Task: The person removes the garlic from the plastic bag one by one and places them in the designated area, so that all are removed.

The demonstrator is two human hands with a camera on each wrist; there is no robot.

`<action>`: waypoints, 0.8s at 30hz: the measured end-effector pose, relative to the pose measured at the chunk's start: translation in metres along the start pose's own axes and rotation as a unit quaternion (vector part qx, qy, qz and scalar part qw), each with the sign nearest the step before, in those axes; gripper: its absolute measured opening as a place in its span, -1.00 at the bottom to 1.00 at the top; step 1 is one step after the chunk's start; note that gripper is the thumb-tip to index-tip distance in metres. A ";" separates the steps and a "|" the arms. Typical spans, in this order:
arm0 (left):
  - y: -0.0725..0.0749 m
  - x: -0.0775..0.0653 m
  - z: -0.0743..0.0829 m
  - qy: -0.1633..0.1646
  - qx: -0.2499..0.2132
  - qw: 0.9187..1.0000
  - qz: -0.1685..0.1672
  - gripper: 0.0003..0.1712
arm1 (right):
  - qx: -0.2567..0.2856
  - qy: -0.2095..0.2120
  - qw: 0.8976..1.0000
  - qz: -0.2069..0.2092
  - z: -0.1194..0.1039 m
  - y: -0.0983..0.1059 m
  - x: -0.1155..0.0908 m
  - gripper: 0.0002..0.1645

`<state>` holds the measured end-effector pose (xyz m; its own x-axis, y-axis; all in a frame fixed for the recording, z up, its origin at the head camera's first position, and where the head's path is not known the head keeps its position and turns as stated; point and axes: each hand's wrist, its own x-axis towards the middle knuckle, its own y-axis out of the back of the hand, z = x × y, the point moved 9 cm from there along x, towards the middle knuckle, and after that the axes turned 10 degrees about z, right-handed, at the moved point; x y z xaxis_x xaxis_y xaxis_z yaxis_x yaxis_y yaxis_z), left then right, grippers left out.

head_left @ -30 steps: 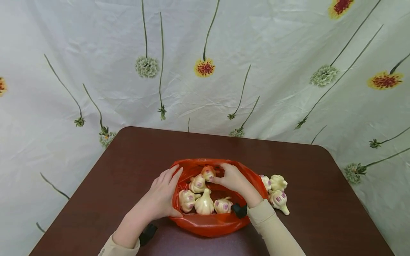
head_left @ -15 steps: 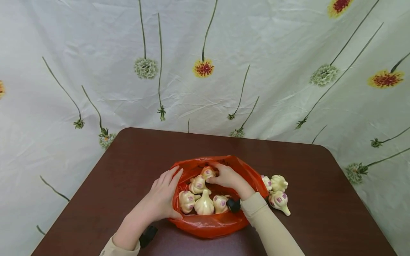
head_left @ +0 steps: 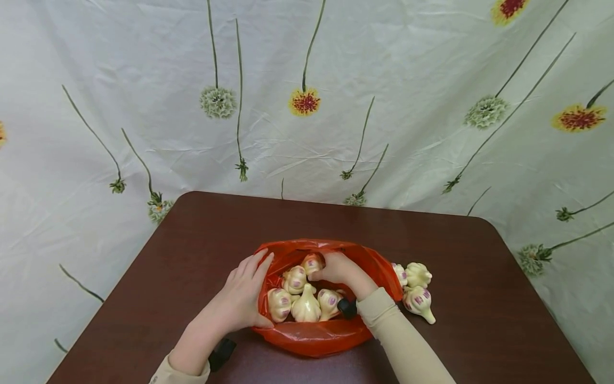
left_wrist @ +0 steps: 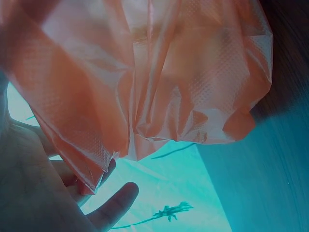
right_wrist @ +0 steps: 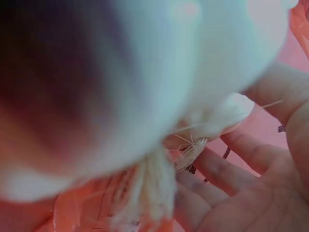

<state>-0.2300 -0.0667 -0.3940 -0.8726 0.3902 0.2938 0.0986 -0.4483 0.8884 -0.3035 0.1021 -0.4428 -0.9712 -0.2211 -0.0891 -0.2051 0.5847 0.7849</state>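
- We see five garlic bulbs [head_left: 305, 308] in the red bag [head_left: 314, 341]; glossy cream, lobed, most with purple patches; pale stringy fibres up close;
- bag is thin, shiny, creased plastic; mouth wide;
- three more bulbs [head_left: 418, 302] lie right of it on the dark surface [head_left: 216, 224];
- left grip [head_left: 242, 293] spread against the bag's left rim;
- right grip [head_left: 338, 268] holds the far bulb [head_left: 312, 264]

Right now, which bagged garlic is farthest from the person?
The garlic beside the right hand, toward the far edge of the bag; four others visible inside lie closer.
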 end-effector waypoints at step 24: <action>0.001 0.000 0.002 0.001 -0.001 1.000 0.001 0.48 | 0.037 -0.028 0.995 0.089 0.005 0.039 -0.026 -0.23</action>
<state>-0.2293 -0.0655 -0.3929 -0.8737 0.3875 0.2942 0.0988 -0.4507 0.8872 -0.2871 0.1344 -0.4133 -0.9978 -0.0661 0.0108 -0.0361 0.6663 0.7448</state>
